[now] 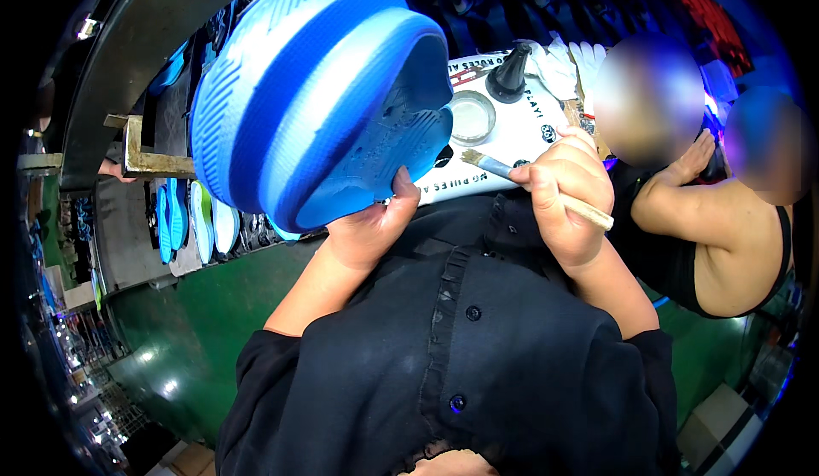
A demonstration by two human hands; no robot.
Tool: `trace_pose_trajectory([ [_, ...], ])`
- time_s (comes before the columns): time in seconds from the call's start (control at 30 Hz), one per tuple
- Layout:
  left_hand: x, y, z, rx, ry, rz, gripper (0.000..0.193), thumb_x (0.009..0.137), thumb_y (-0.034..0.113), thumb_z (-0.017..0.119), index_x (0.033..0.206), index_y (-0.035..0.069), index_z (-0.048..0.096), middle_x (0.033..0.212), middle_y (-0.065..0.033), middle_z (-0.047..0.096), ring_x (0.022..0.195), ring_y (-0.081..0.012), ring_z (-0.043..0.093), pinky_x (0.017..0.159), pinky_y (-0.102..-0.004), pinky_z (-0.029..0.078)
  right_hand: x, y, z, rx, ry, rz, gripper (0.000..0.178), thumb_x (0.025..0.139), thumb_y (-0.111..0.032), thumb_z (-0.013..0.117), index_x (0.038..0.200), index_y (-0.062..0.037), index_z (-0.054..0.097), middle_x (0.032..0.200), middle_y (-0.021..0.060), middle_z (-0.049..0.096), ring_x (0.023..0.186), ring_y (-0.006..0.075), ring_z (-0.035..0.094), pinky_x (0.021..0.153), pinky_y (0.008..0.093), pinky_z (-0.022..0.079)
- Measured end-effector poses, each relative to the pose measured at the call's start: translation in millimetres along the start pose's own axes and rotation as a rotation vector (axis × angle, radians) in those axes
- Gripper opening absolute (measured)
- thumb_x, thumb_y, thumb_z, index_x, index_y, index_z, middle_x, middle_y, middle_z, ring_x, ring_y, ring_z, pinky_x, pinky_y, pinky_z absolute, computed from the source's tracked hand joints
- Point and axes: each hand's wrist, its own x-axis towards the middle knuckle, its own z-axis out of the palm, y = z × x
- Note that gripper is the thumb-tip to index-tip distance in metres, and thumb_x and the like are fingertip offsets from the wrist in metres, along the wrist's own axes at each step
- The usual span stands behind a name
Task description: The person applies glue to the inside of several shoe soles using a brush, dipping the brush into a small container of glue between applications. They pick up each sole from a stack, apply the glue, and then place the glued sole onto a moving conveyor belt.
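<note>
– Green floor (196,339) is spreading out below, and a white printed table (522,122) is sitting just ahead, with a clear round dish (490,127) and a black cone-shaped bottle (510,77) standing on it. So what are the hands doing?

– Left hand (367,230) is gripping a chunky blue sole (294,126) by its lower right edge, thumb lapping over the rim, other fingers mostly hiding. Right hand (570,203) is clenching a brush (495,166).

– Which way is stuff pointing?

– Brush is slanting, bristles up-left, handle end down-right. Sole's hollow side is facing right, toward the bristles, but they aren't touching. Its long axis is foreshortening too much to call.

– And from the fingers?

– Sole is resting up-left of the left ones, touching; it's hanging left of the right ones, apart.
</note>
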Motion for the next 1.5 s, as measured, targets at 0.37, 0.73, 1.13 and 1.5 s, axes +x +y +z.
trace_pose_trajectory([
  [0.37, 73.1, 55.3, -18.2, -0.371, -0.102, -0.633, 0.068, 0.071, 0.012, 0.065, 0.128, -0.004, 0.032, 0.114, -0.0149, 0.053, 0.103, -0.0233, 0.055, 0.093, -0.0362, 0.042, -25.4, 28.4, -29.4, 0.059, 0.282, 0.157, 0.016, 0.078, -0.003, 0.059, 0.062, -0.0033, 0.062, 0.060, 0.0080, 0.058, 0.059, 0.0249, 0.052, 0.062, 0.0327, 0.041],
  [0.73, 249.7, 103.9, 224.4, -0.998, -0.988, -0.727, 0.056, 0.080, 0.016, 0.065, 0.125, -0.005, 0.038, 0.098, -0.0171, 0.059, 0.067, -0.0172, 0.063, 0.052, -0.0236, 0.053, -78.7, 55.5, -83.9, 0.004, 0.435, 0.402, 0.019, 0.083, -0.008, 0.059, 0.065, -0.0050, 0.065, 0.061, 0.0069, 0.059, 0.061, 0.0247, 0.055, 0.066, 0.0338, 0.042],
  [1.13, 191.7, 74.6, 199.1, -0.724, -0.824, -0.631, 0.054, 0.084, 0.033, 0.061, 0.126, 0.005, 0.044, 0.098, -0.0134, 0.063, 0.088, -0.0230, 0.064, 0.075, -0.0314, 0.052, -102.9, 83.1, -96.5, 0.096, 0.494, 0.527, 0.027, 0.089, -0.010, 0.051, 0.068, -0.0001, 0.064, 0.060, 0.0070, 0.058, 0.055, 0.0162, 0.054, 0.058, 0.0288, 0.043],
  [1.5, 1.1, -36.4, -84.9, 1.120, -0.434, -0.446, 0.062, 0.069, 0.004, 0.064, 0.127, 0.003, 0.043, 0.091, -0.0139, 0.058, 0.080, -0.0287, 0.058, 0.070, -0.0390, 0.047, -85.8, 85.2, -49.4, 0.475, 0.413, 0.795, 0.029, 0.093, -0.016, 0.050, 0.075, 0.0025, 0.065, 0.070, 0.0065, 0.064, 0.059, 0.0097, 0.056, 0.057, 0.0224, 0.045],
])
